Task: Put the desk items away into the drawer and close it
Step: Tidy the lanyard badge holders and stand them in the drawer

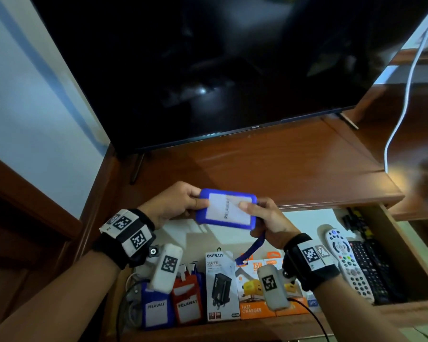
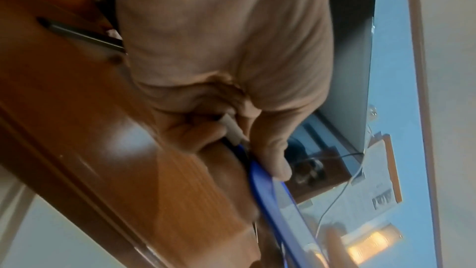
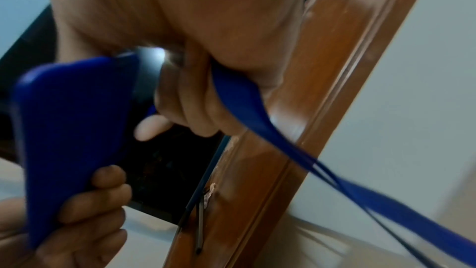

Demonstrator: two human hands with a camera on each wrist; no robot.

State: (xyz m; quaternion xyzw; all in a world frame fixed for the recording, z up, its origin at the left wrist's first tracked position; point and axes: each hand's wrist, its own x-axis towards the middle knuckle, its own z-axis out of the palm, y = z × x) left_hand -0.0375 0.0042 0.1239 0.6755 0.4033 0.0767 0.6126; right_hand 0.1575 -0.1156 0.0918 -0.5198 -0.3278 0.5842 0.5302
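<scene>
A blue card holder with a white label hangs above the open drawer, held by both hands. My left hand pinches its left edge; my right hand grips its right edge, thumb on the label. Its blue lanyard hangs down from the right hand. In the left wrist view the holder's blue edge runs out from under the thumb. The right wrist view shows the holder's blue back and the lanyard trailing off to the right.
The drawer holds a blue holder, a red holder, charger boxes, a white remote and a black remote. A dark TV stands on the wooden desk top. A white cable hangs at right.
</scene>
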